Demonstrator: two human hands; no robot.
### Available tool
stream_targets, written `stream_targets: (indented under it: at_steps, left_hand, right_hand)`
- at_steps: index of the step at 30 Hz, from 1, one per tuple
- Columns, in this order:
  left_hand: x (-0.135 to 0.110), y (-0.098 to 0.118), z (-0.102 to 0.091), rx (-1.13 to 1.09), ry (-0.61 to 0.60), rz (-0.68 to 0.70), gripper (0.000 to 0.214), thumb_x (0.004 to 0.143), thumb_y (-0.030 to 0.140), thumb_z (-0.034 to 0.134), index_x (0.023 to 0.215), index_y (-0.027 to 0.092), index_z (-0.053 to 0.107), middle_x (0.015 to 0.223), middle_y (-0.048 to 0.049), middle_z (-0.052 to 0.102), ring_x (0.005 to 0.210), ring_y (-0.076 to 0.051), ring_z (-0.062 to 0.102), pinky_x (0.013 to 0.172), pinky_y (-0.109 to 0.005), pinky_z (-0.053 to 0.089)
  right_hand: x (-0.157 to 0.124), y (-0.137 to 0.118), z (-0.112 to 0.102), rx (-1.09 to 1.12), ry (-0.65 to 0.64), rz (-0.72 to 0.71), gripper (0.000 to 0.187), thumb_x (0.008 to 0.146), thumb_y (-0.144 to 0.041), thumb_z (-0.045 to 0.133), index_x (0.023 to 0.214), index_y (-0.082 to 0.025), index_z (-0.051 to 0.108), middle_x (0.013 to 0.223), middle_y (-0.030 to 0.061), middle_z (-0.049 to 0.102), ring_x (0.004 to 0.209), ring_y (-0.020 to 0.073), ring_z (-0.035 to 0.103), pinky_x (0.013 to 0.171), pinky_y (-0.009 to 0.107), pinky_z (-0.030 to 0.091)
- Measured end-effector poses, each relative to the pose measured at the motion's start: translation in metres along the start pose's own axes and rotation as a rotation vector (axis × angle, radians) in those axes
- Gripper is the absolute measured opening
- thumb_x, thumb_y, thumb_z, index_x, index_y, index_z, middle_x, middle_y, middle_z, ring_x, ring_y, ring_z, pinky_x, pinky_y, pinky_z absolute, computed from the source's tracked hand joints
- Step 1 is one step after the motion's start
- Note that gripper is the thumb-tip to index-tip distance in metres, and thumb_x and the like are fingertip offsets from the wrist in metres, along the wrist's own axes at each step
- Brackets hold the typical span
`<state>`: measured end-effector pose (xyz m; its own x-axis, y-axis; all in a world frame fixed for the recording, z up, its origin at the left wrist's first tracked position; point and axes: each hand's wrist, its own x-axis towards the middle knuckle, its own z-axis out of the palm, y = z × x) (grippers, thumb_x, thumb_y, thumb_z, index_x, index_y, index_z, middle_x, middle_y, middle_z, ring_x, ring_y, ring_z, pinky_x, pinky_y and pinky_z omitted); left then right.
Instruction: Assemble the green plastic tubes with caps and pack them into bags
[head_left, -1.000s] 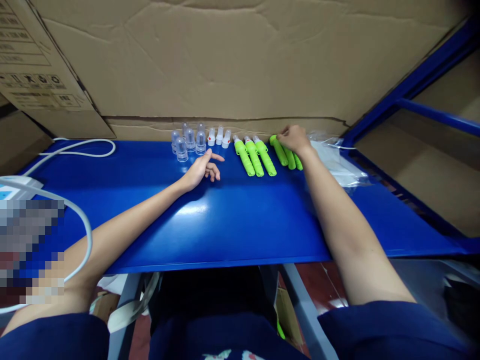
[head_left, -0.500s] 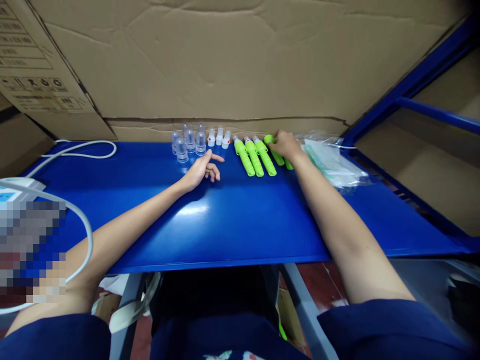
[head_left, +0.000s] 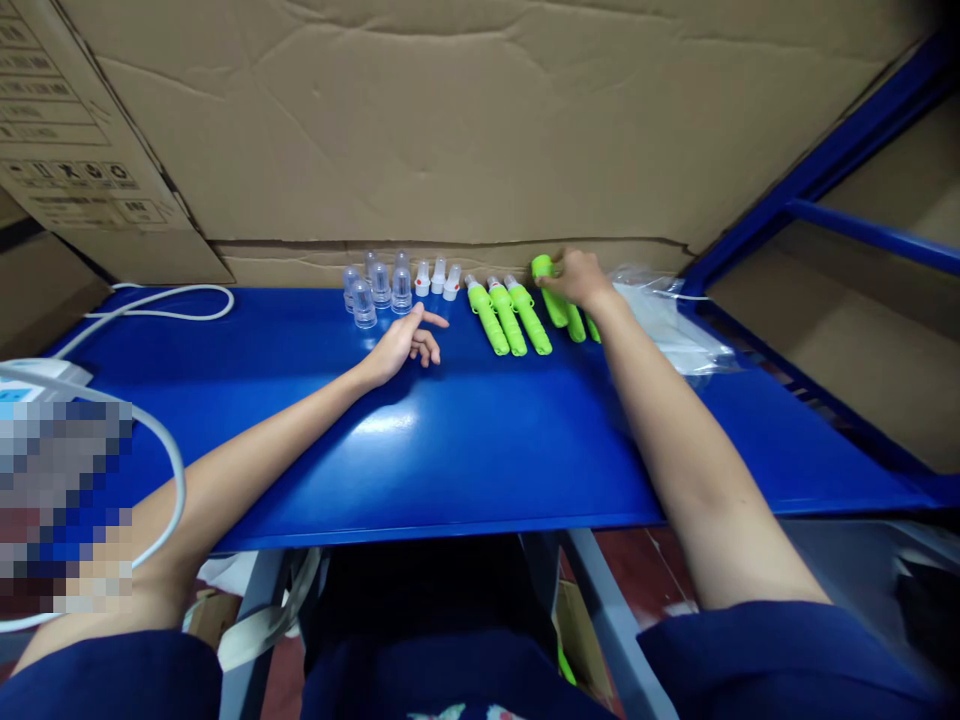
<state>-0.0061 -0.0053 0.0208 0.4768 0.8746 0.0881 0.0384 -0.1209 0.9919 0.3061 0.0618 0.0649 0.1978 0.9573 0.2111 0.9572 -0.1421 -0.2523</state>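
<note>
My right hand (head_left: 579, 279) is closed round a bright green tube (head_left: 547, 290) at the back of the blue table (head_left: 465, 440), its far end lifted a little. Two more green tubes (head_left: 581, 324) lie partly hidden under that hand. Just left of it lie three green tubes with pale tips (head_left: 508, 314), side by side. My left hand (head_left: 405, 342) rests on the table with its forefinger stretched out and the other fingers curled, holding nothing. Beyond it stand several clear caps (head_left: 375, 283) and three small white caps (head_left: 438, 276).
Cardboard (head_left: 450, 130) walls the back of the table. Clear plastic bags (head_left: 664, 320) lie right of my right hand. A white cable (head_left: 161, 300) loops at the far left and runs to a white device (head_left: 30, 385). A blue frame rail (head_left: 862, 225) rises on the right.
My right hand slid left to the green tubes, then drew back a little with one tube gripped and its far end raised. My left hand has stayed put.
</note>
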Motion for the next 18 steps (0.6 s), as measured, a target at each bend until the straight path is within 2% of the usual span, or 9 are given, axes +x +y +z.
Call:
stream_targets:
  at_steps: [6, 11, 18]
  left_hand:
    - [0.0, 0.0, 0.0, 0.006, 0.005, -0.001, 0.069, 0.106, 0.066, 0.022, 0.106, 0.011, 0.063, 0.055, -0.0022, 0.066, 0.044, -0.01, 0.055, 0.052, -0.024, 0.032]
    - [0.0, -0.001, 0.0, 0.007, 0.01, -0.003, 0.069, 0.105, 0.067, 0.023, 0.105, 0.012, 0.063, 0.055, -0.0023, 0.066, 0.044, -0.011, 0.055, 0.052, -0.024, 0.032]
    - [0.0, 0.001, 0.0, -0.004, 0.006, -0.005, 0.067, 0.105, 0.067, 0.024, 0.104, 0.012, 0.063, 0.054, -0.0022, 0.066, 0.044, -0.01, 0.055, 0.052, -0.024, 0.033]
  right_hand:
    - [-0.013, -0.029, -0.025, 0.135, 0.019, -0.034, 0.049, 0.089, -0.031, 0.072, 0.132, -0.007, 0.064, 0.117, 0.0198, 0.07, 0.106, 0.0305, 0.066, 0.094, 0.038, 0.052]
    - [-0.035, -0.064, -0.033, 0.279, -0.113, -0.158, 0.051, 0.09, -0.037, 0.072, 0.134, -0.012, 0.062, 0.1, 0.013, 0.072, 0.09, 0.0257, 0.066, 0.081, 0.035, 0.052]
    - [-0.063, -0.1, -0.035, 0.385, -0.26, -0.317, 0.052, 0.089, -0.043, 0.072, 0.133, -0.016, 0.061, 0.086, 0.0059, 0.069, 0.081, 0.0225, 0.063, 0.072, 0.032, 0.05]
